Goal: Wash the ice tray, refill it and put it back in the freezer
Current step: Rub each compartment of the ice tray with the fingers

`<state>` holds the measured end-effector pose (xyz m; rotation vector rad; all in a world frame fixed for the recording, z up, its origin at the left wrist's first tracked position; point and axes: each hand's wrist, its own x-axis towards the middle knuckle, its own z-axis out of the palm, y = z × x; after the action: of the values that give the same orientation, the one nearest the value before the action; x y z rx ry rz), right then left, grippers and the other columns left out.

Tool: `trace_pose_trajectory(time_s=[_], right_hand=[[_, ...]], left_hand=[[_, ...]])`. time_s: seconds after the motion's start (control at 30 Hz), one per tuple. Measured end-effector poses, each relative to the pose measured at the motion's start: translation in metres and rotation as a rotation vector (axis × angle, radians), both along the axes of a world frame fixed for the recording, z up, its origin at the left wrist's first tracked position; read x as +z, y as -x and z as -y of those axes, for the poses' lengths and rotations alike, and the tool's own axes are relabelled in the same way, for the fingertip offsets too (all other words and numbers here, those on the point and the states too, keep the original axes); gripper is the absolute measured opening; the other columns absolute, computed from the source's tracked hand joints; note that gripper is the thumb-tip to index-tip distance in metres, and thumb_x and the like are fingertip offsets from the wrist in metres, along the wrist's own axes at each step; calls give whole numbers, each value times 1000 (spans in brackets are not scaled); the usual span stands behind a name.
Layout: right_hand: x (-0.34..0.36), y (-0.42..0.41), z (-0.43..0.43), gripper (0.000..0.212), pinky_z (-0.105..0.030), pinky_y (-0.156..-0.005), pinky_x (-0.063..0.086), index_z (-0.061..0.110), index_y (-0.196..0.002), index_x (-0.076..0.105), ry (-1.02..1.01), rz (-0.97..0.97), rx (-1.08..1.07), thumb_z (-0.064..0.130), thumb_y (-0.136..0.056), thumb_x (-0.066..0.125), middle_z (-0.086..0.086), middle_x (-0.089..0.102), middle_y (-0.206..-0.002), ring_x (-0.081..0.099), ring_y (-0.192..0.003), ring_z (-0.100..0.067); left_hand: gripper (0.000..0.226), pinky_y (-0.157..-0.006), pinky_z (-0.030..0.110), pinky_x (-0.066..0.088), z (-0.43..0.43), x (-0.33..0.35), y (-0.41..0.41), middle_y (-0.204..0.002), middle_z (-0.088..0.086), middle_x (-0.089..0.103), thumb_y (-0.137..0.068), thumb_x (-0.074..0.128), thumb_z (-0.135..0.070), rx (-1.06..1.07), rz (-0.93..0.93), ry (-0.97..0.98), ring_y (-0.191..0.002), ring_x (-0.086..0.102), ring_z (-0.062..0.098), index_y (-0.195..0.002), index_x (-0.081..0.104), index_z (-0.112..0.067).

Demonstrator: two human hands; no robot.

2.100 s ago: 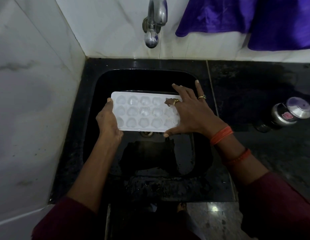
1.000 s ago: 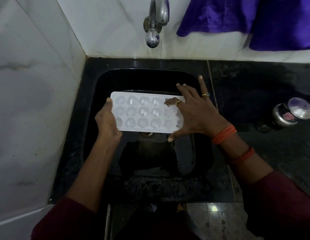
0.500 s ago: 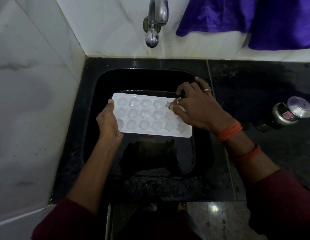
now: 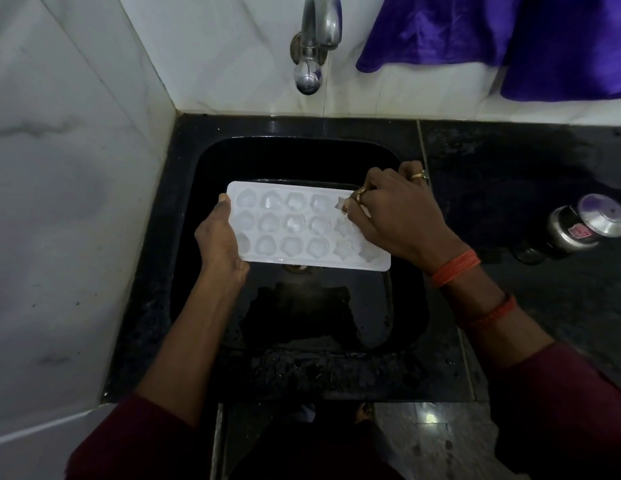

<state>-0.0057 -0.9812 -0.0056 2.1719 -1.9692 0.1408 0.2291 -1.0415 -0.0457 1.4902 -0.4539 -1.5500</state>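
Note:
A white ice tray [image 4: 302, 230] with heart- and star-shaped cells is held level over the black sink [image 4: 406, 306]. My left hand [image 4: 217, 242] grips its left short edge, thumb on top. My right hand [image 4: 395, 216] lies over the tray's far right corner with its fingers curled, the fingertips down among the star cells. Whether those fingers pinch anything is hidden. A steel tap [image 4: 312, 46] juts from the back wall above the sink; no water runs from it.
White marble walls stand at the left and back. The black counter [image 4: 527, 168] stretches right of the sink, with a small steel container [image 4: 586, 226] lying near its right edge. Purple cloth [image 4: 510, 36] hangs at the upper right.
My right hand's fingers, spread flat over the tray's right end before, have curled in at the far right corner. The tray has shifted slightly right. The left hand has kept its grip.

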Motion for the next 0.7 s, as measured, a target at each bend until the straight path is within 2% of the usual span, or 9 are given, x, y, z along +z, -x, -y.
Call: trace_pose_trajectory(time_s=[0.1,0.17,0.37,0.53,0.7], right_hand=[[-3,-2,-3,64,-40,-96,22,20,-92,77,-96,-25,-7,50,-95,21,0,55,-90,57,-84,-20],[-4,-4,-4,66,-40,-95,21,21,-94,77,-105,-28,4,49,-92,17,1,55,-92,57,-85,-20],[-1,-3,-6,63,-39,-97,21,22,-93,77,-45,-1,-3,47,-93,20,3,54,-91,58,-84,-18],[-5,-4,-8,69,-39,-96,19,22,-100,77,-92,11,-3,50,-91,15,0,54,-96,59,-87,-20],[-4,-4,-11,59,-40,-95,23,20,-93,78,-16,14,5,46,-95,24,0,56,-97,59,-80,-20]], left_hand=[[38,-66,43,64,-2,0,-1,-107,9,79,-103,58,-41,-6,2,-2,-93,78,29,-120,72,-10],[38,-64,41,64,-4,0,-1,-107,9,79,-104,57,-41,-6,4,-2,-92,78,29,-120,72,-9],[38,-71,45,65,-5,2,-1,-107,9,79,-103,58,-41,-6,-3,4,-94,77,30,-119,72,-9],[38,-68,42,64,-6,1,-2,-107,9,79,-103,58,-41,-9,-3,6,-92,78,29,-120,72,-10],[38,-71,46,64,-7,-2,-3,-107,9,79,-103,58,-41,-4,2,5,-94,77,30,-119,72,-10]])
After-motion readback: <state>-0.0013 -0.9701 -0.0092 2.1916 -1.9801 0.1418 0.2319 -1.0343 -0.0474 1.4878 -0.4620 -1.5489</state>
